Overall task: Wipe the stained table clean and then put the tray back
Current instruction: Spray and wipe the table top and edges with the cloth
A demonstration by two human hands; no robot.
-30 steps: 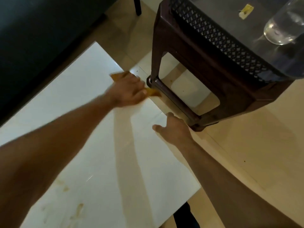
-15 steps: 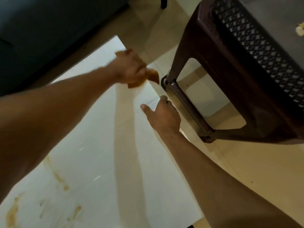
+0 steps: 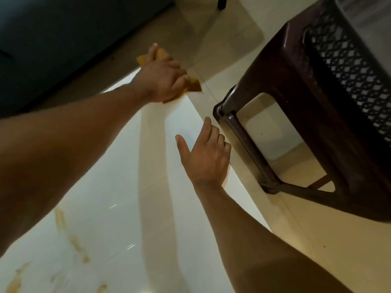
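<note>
A white table fills the lower left of the view. Brown stains streak its near left part. At the table's far corner my left hand grips a yellow cloth and holds it against the surface; the cloth's ends stick out on both sides of the hand. My right hand rests on the table's right edge with its fingers straight and spread, holding nothing. No tray is in view.
A dark brown plastic stool with a lattice top stands on the tiled floor close to the table's right edge. A dark sofa runs along the far left, with a strip of floor between it and the table.
My left hand has carried the cloth from the right edge up to the far corner. My right hand stays on the right edge. The view has shifted, showing more stains.
</note>
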